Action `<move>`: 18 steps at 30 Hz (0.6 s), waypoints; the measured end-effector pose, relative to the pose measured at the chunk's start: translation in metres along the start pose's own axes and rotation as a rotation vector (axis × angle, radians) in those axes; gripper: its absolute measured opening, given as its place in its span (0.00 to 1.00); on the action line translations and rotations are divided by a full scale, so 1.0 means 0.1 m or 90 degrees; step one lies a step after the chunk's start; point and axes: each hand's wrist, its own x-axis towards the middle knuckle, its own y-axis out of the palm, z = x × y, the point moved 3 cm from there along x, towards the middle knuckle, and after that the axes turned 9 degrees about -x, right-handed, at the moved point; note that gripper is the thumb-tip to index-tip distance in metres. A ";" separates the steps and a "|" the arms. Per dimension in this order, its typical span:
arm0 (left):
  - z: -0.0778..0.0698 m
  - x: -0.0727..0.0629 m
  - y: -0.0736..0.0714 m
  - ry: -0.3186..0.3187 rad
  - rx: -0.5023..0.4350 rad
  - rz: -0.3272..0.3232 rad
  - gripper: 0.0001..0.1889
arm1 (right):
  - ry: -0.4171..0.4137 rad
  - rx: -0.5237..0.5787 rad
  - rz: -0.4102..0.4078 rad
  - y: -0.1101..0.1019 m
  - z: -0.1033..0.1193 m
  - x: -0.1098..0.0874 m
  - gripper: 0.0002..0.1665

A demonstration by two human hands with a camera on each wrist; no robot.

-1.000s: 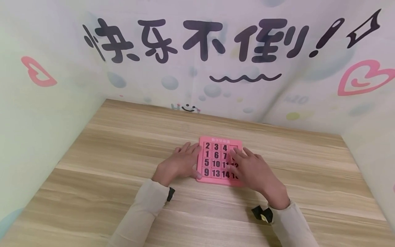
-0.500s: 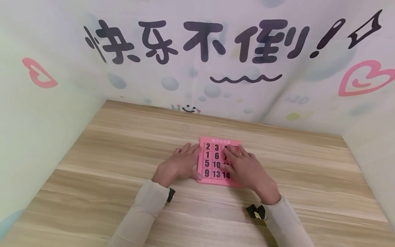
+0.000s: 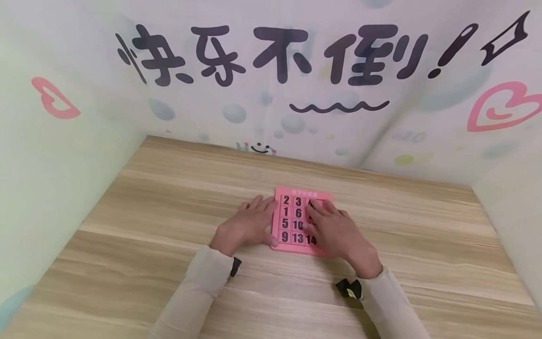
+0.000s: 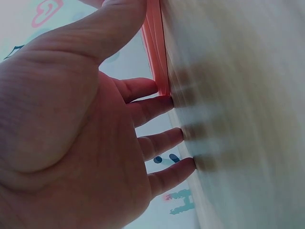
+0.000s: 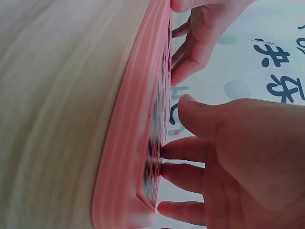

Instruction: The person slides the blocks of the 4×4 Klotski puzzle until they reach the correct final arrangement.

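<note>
A pink number sliding puzzle lies flat on the wooden table, its dark-numbered tiles set inside a raised frame. Against its left edge rests my left hand, thumb near the lower corner; in the left wrist view the extended fingers touch the puzzle's side and the tabletop. My right hand lies over the right half of the puzzle and hides most of the tiles there. The right wrist view shows its fingertips touching the tile face, with the thumb held apart from it.
The wooden table spreads out around the puzzle. Behind it hangs a white cloth backdrop with large black characters and pink hearts. Pale walls close off both sides.
My right hand has shifted a little to the left across the tiles, covering more of the third column. The left hand stays at the puzzle's left edge.
</note>
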 end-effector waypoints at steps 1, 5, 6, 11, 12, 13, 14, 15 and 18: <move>0.00 0.00 0.00 0.000 -0.001 0.000 0.55 | 0.000 0.000 -0.001 0.00 0.00 0.00 0.36; 0.00 -0.01 -0.01 0.001 -0.005 -0.003 0.55 | 0.004 0.009 -0.002 -0.01 -0.02 0.00 0.37; 0.00 -0.01 -0.01 0.002 -0.005 -0.004 0.54 | 0.004 0.011 -0.003 -0.01 -0.02 0.00 0.37; 0.00 -0.01 -0.01 0.003 -0.008 -0.007 0.54 | 0.011 0.014 -0.005 -0.02 -0.04 0.00 0.37; 0.00 -0.01 -0.01 0.003 -0.008 -0.007 0.54 | 0.011 0.012 -0.007 -0.03 -0.04 0.00 0.37; 0.00 -0.01 -0.01 0.003 -0.009 -0.007 0.54 | 0.012 0.013 -0.007 -0.03 -0.05 0.00 0.37; 0.00 -0.01 -0.01 0.003 -0.009 -0.007 0.54 | 0.013 0.013 -0.006 -0.03 -0.05 0.00 0.37; 0.00 -0.01 -0.01 0.003 -0.009 -0.008 0.54 | 0.014 0.014 -0.006 -0.03 -0.05 0.00 0.37; 0.00 -0.01 -0.01 0.003 -0.010 -0.008 0.54 | 0.015 0.014 -0.008 -0.03 -0.06 -0.01 0.37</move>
